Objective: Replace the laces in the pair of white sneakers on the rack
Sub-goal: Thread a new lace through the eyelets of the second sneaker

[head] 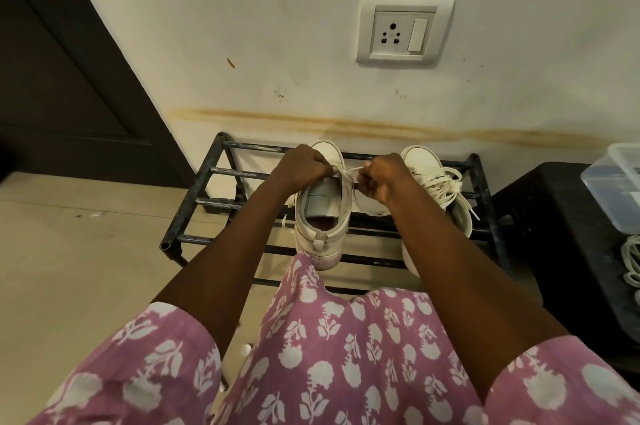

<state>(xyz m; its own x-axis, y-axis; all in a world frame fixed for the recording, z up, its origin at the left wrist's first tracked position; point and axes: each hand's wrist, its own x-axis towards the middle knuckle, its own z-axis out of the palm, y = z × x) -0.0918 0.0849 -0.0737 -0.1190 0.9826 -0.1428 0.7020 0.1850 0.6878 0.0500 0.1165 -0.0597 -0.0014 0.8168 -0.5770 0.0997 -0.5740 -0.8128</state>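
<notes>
Stained wall (277, 26), socket (403, 30), rack (207, 170), box (613, 182), pinched lace (349, 171)

Soft even indoor light, faint shadows; wide-angle bending at edges; hands perhaps slightly blurred.

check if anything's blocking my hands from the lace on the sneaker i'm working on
Nothing visible does. The left hand and right hand both already pinch the lace, stretched between them above the open sneaker on the rack. The second sneaker, laced, sits beside it on the right.
</notes>
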